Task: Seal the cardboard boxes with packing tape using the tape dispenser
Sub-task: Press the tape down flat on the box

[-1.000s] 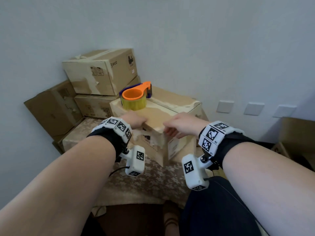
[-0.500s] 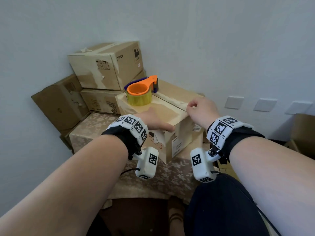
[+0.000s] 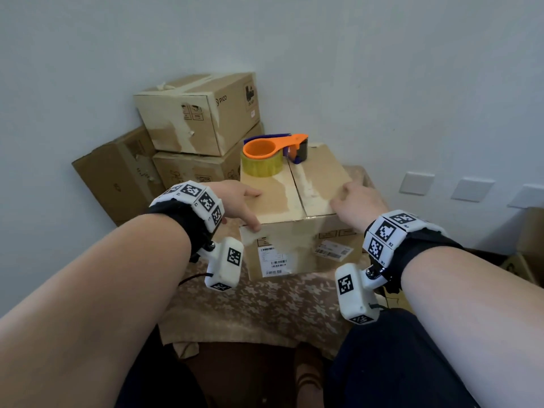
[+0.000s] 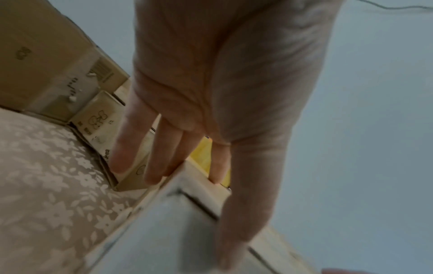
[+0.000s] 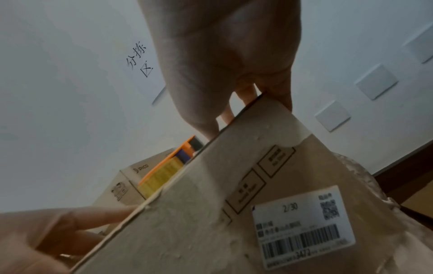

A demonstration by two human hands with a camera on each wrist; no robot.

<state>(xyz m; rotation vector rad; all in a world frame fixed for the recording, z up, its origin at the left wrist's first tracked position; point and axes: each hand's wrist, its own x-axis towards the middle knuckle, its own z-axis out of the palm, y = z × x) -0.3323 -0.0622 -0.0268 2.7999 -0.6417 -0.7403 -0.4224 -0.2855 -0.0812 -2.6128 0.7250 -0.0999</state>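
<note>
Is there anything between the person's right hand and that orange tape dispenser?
Nothing visible. The right hand rests on the box top, and the tape dispenser sits on the same top, farther back toward the wall, with only bare cardboard between them.

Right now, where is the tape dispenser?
In the head view the tape dispenser sits on the far left of the front box's top, beyond the left hand.

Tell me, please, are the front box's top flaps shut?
Shut: both flaps of the front box lie flat, edges meeting along the centre seam.
</note>
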